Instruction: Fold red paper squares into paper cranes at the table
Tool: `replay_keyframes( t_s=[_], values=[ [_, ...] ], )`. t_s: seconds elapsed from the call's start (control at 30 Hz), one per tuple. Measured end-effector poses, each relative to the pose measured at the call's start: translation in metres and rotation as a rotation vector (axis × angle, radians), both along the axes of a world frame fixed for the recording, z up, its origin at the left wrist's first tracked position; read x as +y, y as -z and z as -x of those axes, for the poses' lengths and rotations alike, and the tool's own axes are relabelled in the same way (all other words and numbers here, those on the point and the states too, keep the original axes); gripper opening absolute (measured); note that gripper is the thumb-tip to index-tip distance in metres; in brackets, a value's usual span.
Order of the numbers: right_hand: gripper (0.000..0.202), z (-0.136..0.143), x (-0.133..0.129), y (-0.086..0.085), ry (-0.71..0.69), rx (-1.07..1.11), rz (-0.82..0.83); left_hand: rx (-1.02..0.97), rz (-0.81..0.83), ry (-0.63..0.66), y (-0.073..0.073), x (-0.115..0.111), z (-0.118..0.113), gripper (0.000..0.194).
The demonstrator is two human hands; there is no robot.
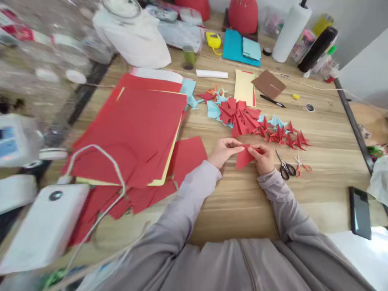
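Note:
Between both hands is a small piece of folded red paper (244, 158), held above the table. My left hand (226, 151) pinches its upper left edge between thumb and fingers. Its right side is gripped by my right hand (263, 157), thumb on top. Just beyond the hands lies a heap of folded red paper pieces (239, 115), with pointed red paper cranes (295, 137) and light blue ones (276, 121) to its right. Black-handled scissors (285, 166) and smaller orange-handled scissors (300, 165) rest to the right of my right hand.
A stack of red paper sheets (136, 133) covers the left side, crossed by a white cable (112, 157) near a white power bank (45, 226). A phone (360, 212) lies at the right edge. Behind are a tape measure (214, 40), pen (273, 101) and black bottle (317, 49).

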State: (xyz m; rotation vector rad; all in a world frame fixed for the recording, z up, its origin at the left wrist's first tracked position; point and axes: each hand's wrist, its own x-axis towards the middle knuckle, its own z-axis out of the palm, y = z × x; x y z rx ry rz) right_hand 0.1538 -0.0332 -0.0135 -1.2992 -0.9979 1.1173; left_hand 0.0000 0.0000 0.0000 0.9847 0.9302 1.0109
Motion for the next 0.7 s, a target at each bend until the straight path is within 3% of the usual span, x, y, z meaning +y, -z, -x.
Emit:
replay_keyframes(
  t_s=[0.43,0.7],
  values=[
    [0.02,-0.0012,-0.0022,-0.0013,-0.021,0.001,0.019,0.007,-0.058,0.049,-0.0001,0.0001,0.0004,0.018],
    [0.022,-0.0014,-0.0022,-0.0019,-0.035,-0.035,0.024,0.088,-0.115,0.051,-0.0083,-0.0042,-0.002,0.022]
  ],
)
